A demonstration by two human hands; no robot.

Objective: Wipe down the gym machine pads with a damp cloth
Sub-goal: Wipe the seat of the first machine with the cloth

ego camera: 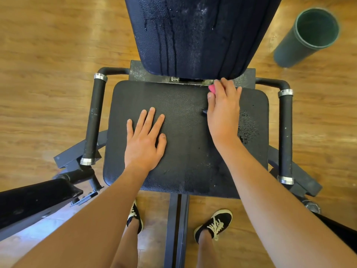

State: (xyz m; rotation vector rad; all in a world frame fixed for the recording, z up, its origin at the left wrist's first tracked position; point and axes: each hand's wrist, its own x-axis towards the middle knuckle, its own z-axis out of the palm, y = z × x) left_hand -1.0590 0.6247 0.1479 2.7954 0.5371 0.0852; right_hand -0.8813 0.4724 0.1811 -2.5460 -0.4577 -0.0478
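- The seat pad [185,157] sits in the middle of the machine, black and pebbled, and everything else is placed from it.
- The left hand [144,140] lies flat on the seat pad's left half with its fingers straight and spread. Its grip is released and holds nothing.
- The right hand [224,113] is at the seat pad's rear right corner, its grip grasping a pink cloth [212,88].
- Only a small fold of the cloth shows, between thumb and forefinger. It is pressed down at the seat pad's back edge, just under the bottom of the back pad [193,35].
- The back pad rises behind the seat pad, with dark wet streaks [168,45] running down it.
- A patch of droplets [248,122] glistens on the seat pad, just right of the right wrist.
- Two black handles flank the seat pad, a left one [94,120] and a right one [286,136], each with silver rings at its ends.
- A dark post [176,229] runs down from the seat pad's front edge, between two black shoes [214,225] with pale laces.
- A green bin [293,49] stands on the wooden floor [48,74], well behind and to the right of the seat pad.
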